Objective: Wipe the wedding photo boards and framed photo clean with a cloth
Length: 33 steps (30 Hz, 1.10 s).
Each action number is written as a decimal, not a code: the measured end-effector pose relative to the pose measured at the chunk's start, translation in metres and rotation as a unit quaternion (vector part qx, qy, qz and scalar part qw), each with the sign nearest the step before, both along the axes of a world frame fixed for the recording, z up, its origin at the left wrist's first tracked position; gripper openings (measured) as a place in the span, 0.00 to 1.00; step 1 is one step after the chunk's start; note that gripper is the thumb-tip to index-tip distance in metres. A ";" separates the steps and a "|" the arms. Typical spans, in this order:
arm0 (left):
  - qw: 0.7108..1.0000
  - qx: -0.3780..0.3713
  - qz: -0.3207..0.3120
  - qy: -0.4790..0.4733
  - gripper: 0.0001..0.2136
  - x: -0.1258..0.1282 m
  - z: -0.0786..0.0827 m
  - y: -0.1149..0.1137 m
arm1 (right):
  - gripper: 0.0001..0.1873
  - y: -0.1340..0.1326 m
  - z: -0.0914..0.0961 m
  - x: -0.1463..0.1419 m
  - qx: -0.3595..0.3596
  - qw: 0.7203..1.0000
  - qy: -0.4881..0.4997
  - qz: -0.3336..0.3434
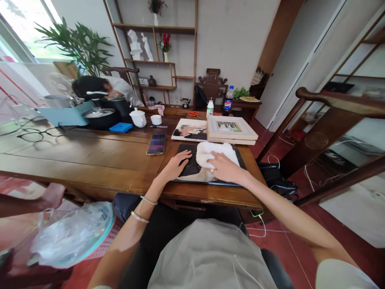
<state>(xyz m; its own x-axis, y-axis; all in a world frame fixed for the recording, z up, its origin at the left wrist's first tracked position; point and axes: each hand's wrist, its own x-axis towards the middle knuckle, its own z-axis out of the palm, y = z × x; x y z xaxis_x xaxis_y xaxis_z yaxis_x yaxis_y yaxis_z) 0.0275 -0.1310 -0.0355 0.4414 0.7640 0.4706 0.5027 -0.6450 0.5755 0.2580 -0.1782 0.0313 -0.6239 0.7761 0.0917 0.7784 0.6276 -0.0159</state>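
A dark photo print [189,167] lies flat on the wooden table [90,156] in front of me. My left hand [177,161] rests flat on its left part, fingers stretched out. My right hand [225,167] presses a white cloth [215,151] down on the print, fingers closed over the cloth's near edge. Just behind the print sit a stack of light framed pictures [231,129] and another loose photo [190,130].
A phone [156,144] lies left of the print. Farther back stand a white cup [156,119], a lidded white pot [138,118], a blue box [120,127], black pans [99,117], scissors [195,114], a glue bottle [210,108] and a cola bottle [228,100]. Another person [102,86] sits at far left. A plastic bag [73,234] lies by my left knee.
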 end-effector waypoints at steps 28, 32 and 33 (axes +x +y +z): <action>1.000 -0.027 0.007 0.001 0.19 0.002 0.002 0.000 | 0.15 -0.045 -0.015 -0.071 0.097 0.993 -0.062 -0.040; 1.000 -0.025 0.012 0.012 0.19 0.001 0.004 -0.002 | 0.14 -0.077 -0.011 -0.080 0.086 0.994 -0.062 0.011; 1.000 -0.023 0.010 0.012 0.19 0.001 0.004 -0.002 | 0.13 -0.075 -0.009 -0.077 0.077 0.995 -0.055 0.022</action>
